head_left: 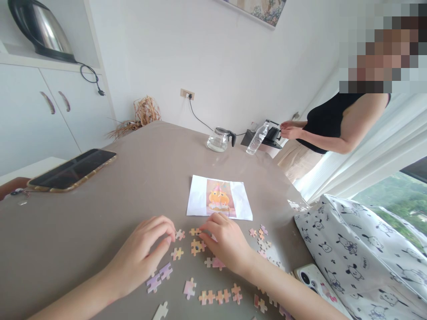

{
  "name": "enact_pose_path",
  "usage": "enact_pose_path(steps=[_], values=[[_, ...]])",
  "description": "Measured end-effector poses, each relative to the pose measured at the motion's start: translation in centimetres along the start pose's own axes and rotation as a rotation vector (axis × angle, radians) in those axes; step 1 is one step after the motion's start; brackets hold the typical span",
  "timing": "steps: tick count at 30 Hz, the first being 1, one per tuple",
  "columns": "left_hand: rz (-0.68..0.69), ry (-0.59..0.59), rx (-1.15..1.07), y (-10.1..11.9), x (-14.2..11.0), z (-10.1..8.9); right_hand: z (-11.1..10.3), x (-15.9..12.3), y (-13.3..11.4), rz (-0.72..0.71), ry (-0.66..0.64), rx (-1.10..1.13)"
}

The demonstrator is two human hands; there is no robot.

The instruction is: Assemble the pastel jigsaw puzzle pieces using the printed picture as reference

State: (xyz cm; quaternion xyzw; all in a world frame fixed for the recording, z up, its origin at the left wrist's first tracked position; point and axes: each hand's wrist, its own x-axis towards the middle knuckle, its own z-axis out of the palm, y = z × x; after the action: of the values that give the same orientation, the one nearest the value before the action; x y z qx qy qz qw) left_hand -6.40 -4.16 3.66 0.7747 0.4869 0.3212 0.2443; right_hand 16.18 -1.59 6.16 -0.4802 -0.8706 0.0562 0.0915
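Observation:
Several jigsaw puzzle pieces lie on the brown table in front of me. My left hand has curved fingers, with a gap between thumb and forefinger, and its fingertips are beside a small pink-and-cream puzzle piece. My right hand is closed, its fingertips at the edge of a yellowish puzzle piece. Just below lies a joined yellow cluster, and the right hand partly covers a pink joined pair. Beyond my hands, a creased paper sheet carries a printed orange cartoon picture.
On the table are a phone at left, a glass pot and a plastic bottle at the back. A patterned white bag and another phone sit at right. A person stands at the far right.

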Motion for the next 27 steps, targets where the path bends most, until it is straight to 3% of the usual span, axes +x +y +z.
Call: enact_pose_path(steps=[10, 17, 23, 27], values=[[-0.183, -0.009, -0.205, 0.1, 0.0, 0.0, -0.7, -5.2, 1.7, -0.070, 0.216, 0.121], [-0.283, -0.024, -0.264, 0.5, -0.1, -0.2, -1.4, -8.2, 3.1, -0.057, 0.281, 0.129], [-0.280, -0.024, -0.254, -0.3, -0.3, 0.0, -2.2, -10.7, 4.7, 0.004, 0.274, 0.128], [-0.207, 0.025, -0.210, -1.1, -0.3, 0.2, -2.3, -12.2, 5.8, 0.038, 0.310, 0.131]])
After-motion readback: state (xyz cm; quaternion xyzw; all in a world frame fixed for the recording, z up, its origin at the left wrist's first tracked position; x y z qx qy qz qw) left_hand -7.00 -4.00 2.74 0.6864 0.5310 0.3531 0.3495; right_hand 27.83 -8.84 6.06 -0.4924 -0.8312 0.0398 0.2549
